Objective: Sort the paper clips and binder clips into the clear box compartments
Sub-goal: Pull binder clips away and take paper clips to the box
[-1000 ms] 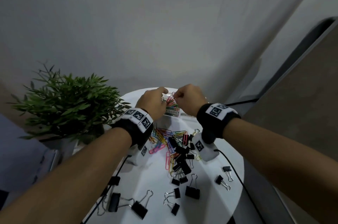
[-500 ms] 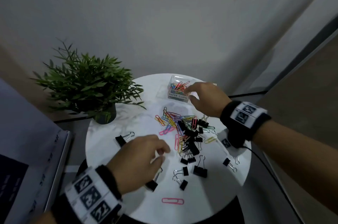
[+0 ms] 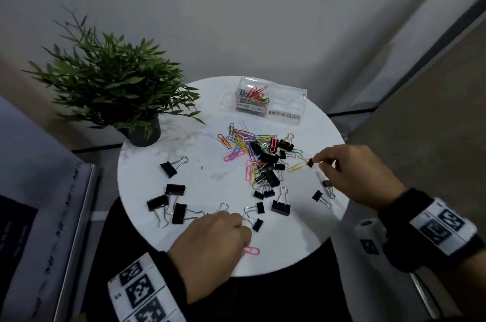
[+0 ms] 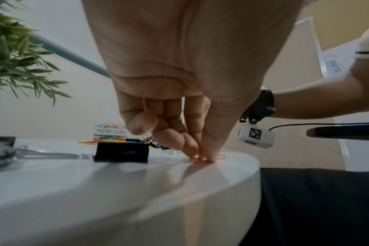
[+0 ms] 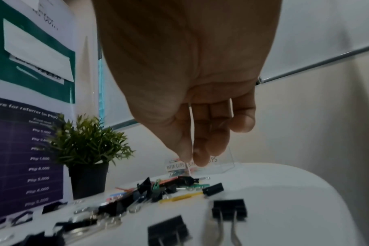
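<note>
**Both hands at clips, box still far**

Nearest, the left hand (image 3: 210,240) curls down at the table's (image 3: 210,177) near edge, fingertips (image 4: 209,158) pinching a pink paper clip (image 3: 252,250); the hand hides most of the clip in both views. Just beyond lie scattered black binder clips (image 3: 176,212), some blurred in the wrist views.

To the right, the right hand (image 3: 352,171) pinches a small black binder clip (image 3: 310,162) between thumb and forefinger at the edge of the mixed pile (image 3: 263,158); whether it is lifted clear of the table is hard to tell.

Farther back stands the clear box (image 3: 271,103): its left compartment, labelled PAPER CLIPS, holds coloured clips, and the right one, labelled BINDER CLIPS, looks bare, though glare blurs it. A potted plant (image 3: 113,90) stands far left, its pot partly behind leaves.
</note>
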`<state>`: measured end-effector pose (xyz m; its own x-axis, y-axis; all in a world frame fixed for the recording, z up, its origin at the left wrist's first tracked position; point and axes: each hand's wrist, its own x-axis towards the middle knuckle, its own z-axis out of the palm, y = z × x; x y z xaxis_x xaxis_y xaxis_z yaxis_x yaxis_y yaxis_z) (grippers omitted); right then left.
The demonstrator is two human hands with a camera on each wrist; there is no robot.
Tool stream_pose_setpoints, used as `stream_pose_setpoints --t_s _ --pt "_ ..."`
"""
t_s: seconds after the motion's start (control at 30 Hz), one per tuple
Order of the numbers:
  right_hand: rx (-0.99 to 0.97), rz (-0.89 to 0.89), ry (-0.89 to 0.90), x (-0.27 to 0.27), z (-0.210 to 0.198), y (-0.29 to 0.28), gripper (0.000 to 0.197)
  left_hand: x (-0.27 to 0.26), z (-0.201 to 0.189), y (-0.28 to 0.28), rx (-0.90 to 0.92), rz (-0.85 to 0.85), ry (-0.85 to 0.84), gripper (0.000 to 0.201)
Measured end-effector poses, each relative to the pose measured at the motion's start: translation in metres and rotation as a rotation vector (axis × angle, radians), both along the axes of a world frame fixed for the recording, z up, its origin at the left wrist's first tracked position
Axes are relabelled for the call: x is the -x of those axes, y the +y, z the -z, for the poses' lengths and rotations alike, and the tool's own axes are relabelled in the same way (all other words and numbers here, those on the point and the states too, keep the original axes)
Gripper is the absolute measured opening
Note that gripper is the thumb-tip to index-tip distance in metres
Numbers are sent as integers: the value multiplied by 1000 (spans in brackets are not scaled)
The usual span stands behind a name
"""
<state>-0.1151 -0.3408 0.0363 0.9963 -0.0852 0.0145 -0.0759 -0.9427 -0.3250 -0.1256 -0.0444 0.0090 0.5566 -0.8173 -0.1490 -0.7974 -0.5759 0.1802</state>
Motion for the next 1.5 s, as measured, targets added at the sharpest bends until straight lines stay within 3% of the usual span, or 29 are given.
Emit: stream_pose_setpoints --t_s 0.23,0.4,0.47,0.57,0.8,1.0,1.13,1.3,1.5 --pt "173 -150 110 -24 17 15 25 1 -2 -8 50 -110 59 4" --pt "268 -199 139 -37 23 22 25 3 -4 -7 7 -92 102 11" --pt "275 -208 152 -37 23 22 22 2 0 -3 1 -70 73 21" --pt "266 -237 190 -37 23 20 15 2 -11 -7 67 -106 138 5" --pt "181 -284 270 -37 23 20 12 -40 -22 -8 264 -291 142 16" --pt "132 -255 306 -37 25 19 26 -118 -15 -16 163 -413 -40 36" --pt "141 -262 300 -36 28 18 22 -151 -16 -28 123 -428 -92 32" --pt "135 -262 297 -35 28 17 17 -168 -14 -46 -26 -311 -124 36" --pt "129 -257 274 -35 30 17 16 -175 -13 -49 -129 -247 -153 20"
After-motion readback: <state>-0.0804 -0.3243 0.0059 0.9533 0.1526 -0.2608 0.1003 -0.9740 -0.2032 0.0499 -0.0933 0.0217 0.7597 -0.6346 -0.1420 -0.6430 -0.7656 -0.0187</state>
